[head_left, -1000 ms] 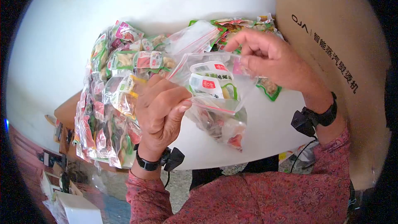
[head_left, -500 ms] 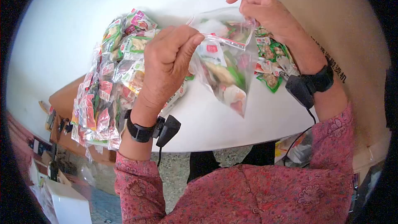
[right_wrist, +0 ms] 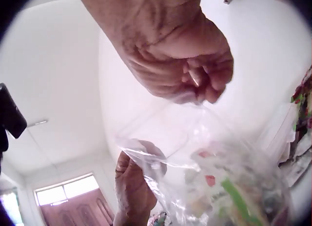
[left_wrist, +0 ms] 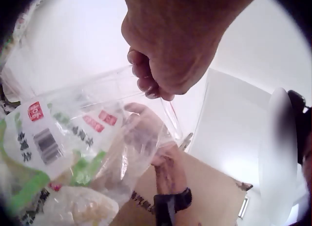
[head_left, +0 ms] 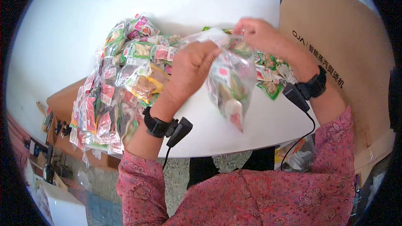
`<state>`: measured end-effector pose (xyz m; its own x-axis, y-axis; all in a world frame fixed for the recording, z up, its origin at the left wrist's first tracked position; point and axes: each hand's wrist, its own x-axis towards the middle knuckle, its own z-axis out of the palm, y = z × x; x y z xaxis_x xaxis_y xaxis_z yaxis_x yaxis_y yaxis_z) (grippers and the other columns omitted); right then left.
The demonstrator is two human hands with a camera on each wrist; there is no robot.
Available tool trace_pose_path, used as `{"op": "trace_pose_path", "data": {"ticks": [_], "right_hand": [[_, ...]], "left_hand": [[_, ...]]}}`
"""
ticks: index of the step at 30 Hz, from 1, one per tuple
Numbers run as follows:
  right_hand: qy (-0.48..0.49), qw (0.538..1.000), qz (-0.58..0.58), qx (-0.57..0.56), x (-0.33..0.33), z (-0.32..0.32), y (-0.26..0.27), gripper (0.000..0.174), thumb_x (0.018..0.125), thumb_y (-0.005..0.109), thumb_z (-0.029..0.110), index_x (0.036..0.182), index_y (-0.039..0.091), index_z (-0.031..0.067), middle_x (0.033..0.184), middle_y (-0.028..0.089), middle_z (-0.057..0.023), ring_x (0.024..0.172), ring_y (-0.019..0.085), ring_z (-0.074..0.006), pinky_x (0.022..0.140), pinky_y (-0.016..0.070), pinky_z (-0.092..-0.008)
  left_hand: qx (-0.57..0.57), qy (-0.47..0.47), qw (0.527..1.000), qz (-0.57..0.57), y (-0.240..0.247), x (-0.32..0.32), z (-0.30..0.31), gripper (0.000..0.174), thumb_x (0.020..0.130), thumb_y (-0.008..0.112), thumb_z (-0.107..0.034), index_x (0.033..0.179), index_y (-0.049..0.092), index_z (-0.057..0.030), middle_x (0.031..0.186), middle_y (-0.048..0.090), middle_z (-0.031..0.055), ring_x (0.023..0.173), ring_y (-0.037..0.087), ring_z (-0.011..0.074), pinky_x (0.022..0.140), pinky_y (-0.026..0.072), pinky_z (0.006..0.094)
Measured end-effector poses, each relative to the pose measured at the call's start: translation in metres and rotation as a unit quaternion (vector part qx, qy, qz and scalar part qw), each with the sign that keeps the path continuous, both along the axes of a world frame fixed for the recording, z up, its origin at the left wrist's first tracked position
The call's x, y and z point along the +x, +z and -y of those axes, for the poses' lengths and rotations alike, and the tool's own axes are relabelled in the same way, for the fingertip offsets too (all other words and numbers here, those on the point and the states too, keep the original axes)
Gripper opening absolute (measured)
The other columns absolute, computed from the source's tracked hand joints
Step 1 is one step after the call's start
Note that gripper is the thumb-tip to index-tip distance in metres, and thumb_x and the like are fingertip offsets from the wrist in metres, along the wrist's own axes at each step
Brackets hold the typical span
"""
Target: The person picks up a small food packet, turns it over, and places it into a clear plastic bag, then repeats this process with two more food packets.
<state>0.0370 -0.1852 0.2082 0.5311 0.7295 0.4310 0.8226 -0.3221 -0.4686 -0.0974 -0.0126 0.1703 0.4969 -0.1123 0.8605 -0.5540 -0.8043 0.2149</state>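
A clear zip bag (head_left: 232,94) hangs upright over the table's near part, with several small food packets (left_wrist: 46,138) with white labels and green edges inside it. My left hand (head_left: 194,65) grips one end of the bag's top edge, thumb on top. At the opposite end of that edge, my right hand (head_left: 261,35) pinches the plastic with curled fingers, as the right wrist view shows. The bag's lower corner points down toward the front, close over the white table (head_left: 201,134).
Filled clear bags of packets (head_left: 100,104) are heaped at the table's left. Loose packets (head_left: 272,86) lie behind and right of the hanging bag. A large cardboard box (head_left: 335,33) stands along the right side. Another brown box (head_left: 63,100) sits beyond the left edge.
The bag has been raised from a slant to hanging upright. My left hand has moved up and right with it; my right hand has gone from spread fingers to pinching the bag's far end.
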Motion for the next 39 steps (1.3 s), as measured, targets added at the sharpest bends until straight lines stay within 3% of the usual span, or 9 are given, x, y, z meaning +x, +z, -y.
{"op": "trace_pose_path", "data": {"ticks": [3, 7, 9, 13, 15, 24, 31, 34, 39], "right_hand": [[0.025, 0.959, 0.277, 0.055, -0.011, 0.002, -0.014, 0.023, 0.066, 0.051, 0.006, 0.088, 0.058, 0.0046, 0.065, 0.056, -0.0125, 0.060, 0.055, -0.0291, 0.055, 0.0439, -0.0367], [0.094, 0.974, 0.203, 0.025, -0.040, -0.011, 0.007, 0.014, 0.070, 0.053, 0.008, 0.082, 0.056, 0.0003, 0.064, 0.053, -0.0157, 0.057, 0.050, -0.0318, 0.056, 0.0410, -0.0382], [0.032, 0.942, 0.222, -0.250, -0.045, -0.012, 0.010, 0.013, 0.070, 0.055, 0.011, 0.078, 0.057, 0.0011, 0.066, 0.055, -0.0178, 0.059, 0.051, -0.0318, 0.057, 0.0422, -0.0364], [0.091, 0.948, 0.229, -0.200, -0.023, -0.017, -0.011, 0.016, 0.070, 0.058, 0.015, 0.076, 0.057, 0.0006, 0.063, 0.055, -0.0155, 0.057, 0.052, -0.0279, 0.056, 0.0425, -0.0346], [0.062, 0.875, -0.088, -0.472, -0.031, -0.031, -0.007, 0.022, 0.070, 0.061, 0.021, 0.072, 0.056, -0.0006, 0.061, 0.055, -0.0124, 0.057, 0.054, -0.0227, 0.056, 0.0427, -0.0347], [0.212, 0.804, 0.009, -0.555, -0.033, -0.057, -0.069, 0.034, 0.073, 0.058, 0.036, 0.078, 0.063, 0.0021, 0.071, 0.060, -0.0121, 0.058, 0.055, -0.0228, 0.055, 0.0455, -0.0346], [0.241, 0.848, 0.041, -0.471, -0.061, -0.053, -0.072, 0.040, 0.072, 0.059, 0.041, 0.083, 0.064, 0.0022, 0.074, 0.062, -0.0089, 0.061, 0.056, -0.0217, 0.061, 0.0455, -0.0311], [0.118, 0.855, -0.165, -0.478, -0.077, -0.037, -0.026, 0.025, 0.066, 0.059, 0.023, 0.079, 0.061, 0.0029, 0.068, 0.058, -0.0099, 0.061, 0.054, -0.0241, 0.059, 0.0436, -0.0350], [0.130, 0.910, 0.033, -0.393, -0.065, -0.018, 0.017, 0.037, 0.071, 0.058, 0.029, 0.093, 0.058, -0.0011, 0.079, 0.061, -0.0146, 0.073, 0.057, -0.0242, 0.065, 0.0453, -0.0341]], "left_hand": [[0.039, -0.012, 0.999, 0.014, -0.009, -0.002, 0.003, 0.013, 0.079, 0.057, -0.017, 0.074, 0.054, -0.0056, 0.062, 0.051, 0.0106, 0.061, 0.051, 0.0283, 0.052, 0.0414, 0.0376], [0.032, -0.045, 0.998, 0.010, -0.004, -0.007, 0.017, 0.011, 0.079, 0.058, -0.017, 0.074, 0.055, -0.0069, 0.062, 0.052, 0.0091, 0.060, 0.052, 0.0274, 0.051, 0.0415, 0.0362], [0.025, -0.055, 0.998, 0.002, -0.002, -0.008, 0.021, 0.011, 0.079, 0.058, -0.017, 0.075, 0.055, -0.0069, 0.062, 0.051, 0.0091, 0.060, 0.052, 0.0274, 0.051, 0.0414, 0.0359], [0.042, -0.077, 0.996, 0.030, -0.005, -0.012, 0.020, 0.011, 0.078, 0.059, -0.016, 0.074, 0.056, -0.0058, 0.062, 0.051, 0.0093, 0.061, 0.051, 0.0272, 0.051, 0.0407, 0.0356], [0.041, -0.085, 0.995, 0.022, -0.004, -0.017, 0.020, 0.011, 0.078, 0.059, -0.015, 0.073, 0.056, -0.0054, 0.062, 0.051, 0.0094, 0.061, 0.051, 0.0274, 0.052, 0.0404, 0.0355], [0.026, -0.063, 0.998, 0.002, -0.006, -0.028, 0.022, 0.011, 0.077, 0.058, -0.011, 0.071, 0.054, -0.0026, 0.061, 0.049, 0.0096, 0.058, 0.048, 0.0276, 0.052, 0.0382, 0.0350], [0.029, -0.069, 0.997, 0.014, -0.004, -0.033, 0.025, 0.011, 0.077, 0.058, -0.010, 0.071, 0.053, -0.0027, 0.060, 0.048, 0.0096, 0.056, 0.046, 0.0271, 0.051, 0.0370, 0.0352], [0.020, -0.080, 0.996, 0.013, -0.006, -0.036, 0.019, 0.011, 0.078, 0.058, -0.010, 0.071, 0.053, -0.0022, 0.061, 0.049, 0.0094, 0.056, 0.046, 0.0267, 0.051, 0.0369, 0.0344], [-0.011, -0.107, 0.994, 0.001, -0.008, -0.041, 0.019, 0.010, 0.078, 0.058, -0.009, 0.072, 0.054, -0.0016, 0.062, 0.050, 0.0091, 0.057, 0.047, 0.0263, 0.052, 0.0372, 0.0333]]}}
